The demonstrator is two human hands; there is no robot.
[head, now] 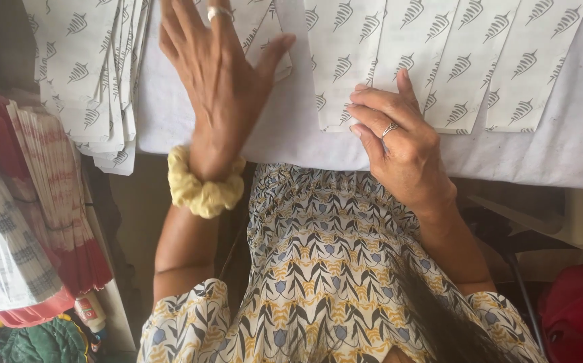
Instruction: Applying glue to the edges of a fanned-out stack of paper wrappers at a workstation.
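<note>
**Mia:** So, what is way over on the left?

**Tom:** A stack of red and white paper bags (49, 181) stands there on its edge. Next to it, a pile of white printed paper bags (100, 81) lies fanned out on the white table cover (291, 134).

**Mia:** And the person's left hand (221, 74)?

**Tom:** It is flat and open, fingers spread. It holds nothing. It sits over the table right beside that pile. It has a ring, and a yellow scrunchie (204, 185) is on the wrist.

**Mia:** What about the right hand (399, 141)?

**Tom:** It is open too. Its fingertips press down on the bottom edge of a row of white paper bags (439, 60) laid side by side. The two hands are apart.

**Mia:** And far right?

**Tom:** Something red (577, 316) sits low in the corner.
</note>
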